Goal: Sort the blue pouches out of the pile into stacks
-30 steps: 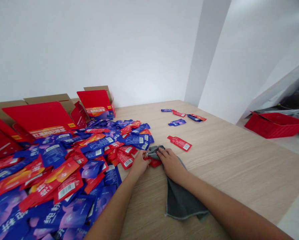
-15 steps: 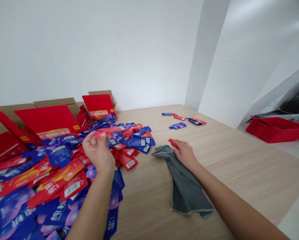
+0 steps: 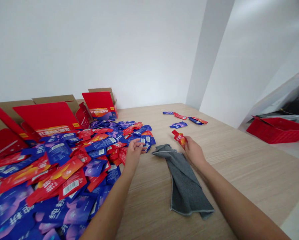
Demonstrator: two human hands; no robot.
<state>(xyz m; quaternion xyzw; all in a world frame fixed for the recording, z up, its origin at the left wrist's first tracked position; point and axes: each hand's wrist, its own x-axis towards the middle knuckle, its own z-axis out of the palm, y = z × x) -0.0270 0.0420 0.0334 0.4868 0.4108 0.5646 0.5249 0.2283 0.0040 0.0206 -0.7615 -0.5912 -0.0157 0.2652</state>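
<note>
Head view: right hand raised just above the wooden surface, fingers pinched on a red sachet that tilts up and to the far left of the hand. Left hand at the right edge of the sachet pile, fingers curled and touching a blue sachet there; cannot tell whether it is gripped. Grey cloth lies crumpled on the surface between the two forearms, its far end just beside the right hand. Far right of the pile, a few loose sachets lie apart. Red cartons with open flaps stand at the far left against the wall. Red basket sits off the surface, far right.
</note>
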